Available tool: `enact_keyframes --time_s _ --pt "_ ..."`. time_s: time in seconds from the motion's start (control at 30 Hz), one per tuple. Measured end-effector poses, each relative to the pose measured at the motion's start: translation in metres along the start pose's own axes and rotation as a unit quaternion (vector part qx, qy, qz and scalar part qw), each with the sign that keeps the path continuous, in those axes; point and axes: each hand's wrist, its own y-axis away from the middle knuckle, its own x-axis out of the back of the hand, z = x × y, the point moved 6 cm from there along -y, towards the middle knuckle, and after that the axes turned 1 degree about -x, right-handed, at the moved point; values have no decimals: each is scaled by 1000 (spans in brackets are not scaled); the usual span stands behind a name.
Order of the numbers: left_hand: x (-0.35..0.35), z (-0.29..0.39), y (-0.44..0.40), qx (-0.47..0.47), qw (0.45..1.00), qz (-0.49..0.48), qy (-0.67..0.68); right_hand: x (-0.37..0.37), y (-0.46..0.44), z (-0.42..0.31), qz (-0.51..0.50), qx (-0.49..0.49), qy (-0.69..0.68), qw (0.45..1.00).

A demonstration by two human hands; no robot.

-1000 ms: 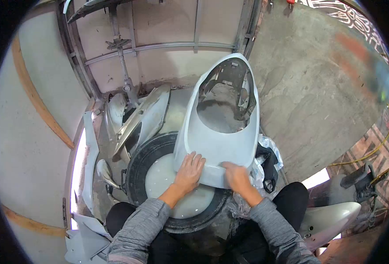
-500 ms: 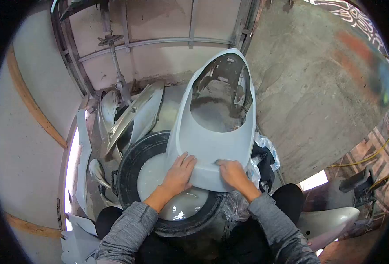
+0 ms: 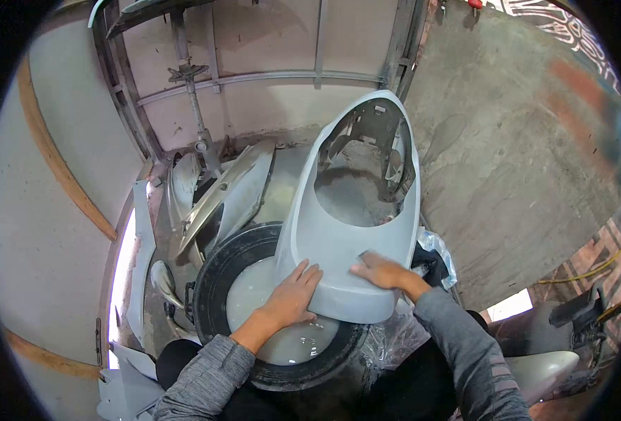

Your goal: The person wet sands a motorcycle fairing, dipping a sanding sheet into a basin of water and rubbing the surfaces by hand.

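Note:
A light grey scooter body panel [image 3: 345,249], with a large oval opening, leans tilted over a black tub [image 3: 215,281] of cloudy water [image 3: 254,284]. My left hand [image 3: 293,298] grips the panel's lower left edge, fingers on top and thumb lower down by the front lip. My right hand [image 3: 384,272] presses on the panel's face near the lower right, slightly blurred. Under its fingertips shows the edge of a small dark grey piece [image 3: 364,255], which looks like sandpaper; most of it is hidden.
Other body panels [image 3: 229,189] lean behind the tub at left. Clear plastic wrap [image 3: 394,340] and a dark bag lie right of it. A concrete slab [image 3: 507,161] fills the right side. A metal stand [image 3: 194,105] rises at the back. A pale panel [image 3: 545,372] lies at lower right.
My right hand has slid up the panel from its front lip and turned more sideways. My left hand stays on the left edge. The whole view has shifted slightly.

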Motion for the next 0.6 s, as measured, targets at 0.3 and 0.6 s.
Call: enact_keyframes --time_s 0.3,0.6 --pt "-2 -23 -2 62 998 4 11 -18 -9 -36 -7 104 -37 994" --pt "-12 -36 -2 145 982 43 116 -23 -8 -62 -45 88 -12 995"
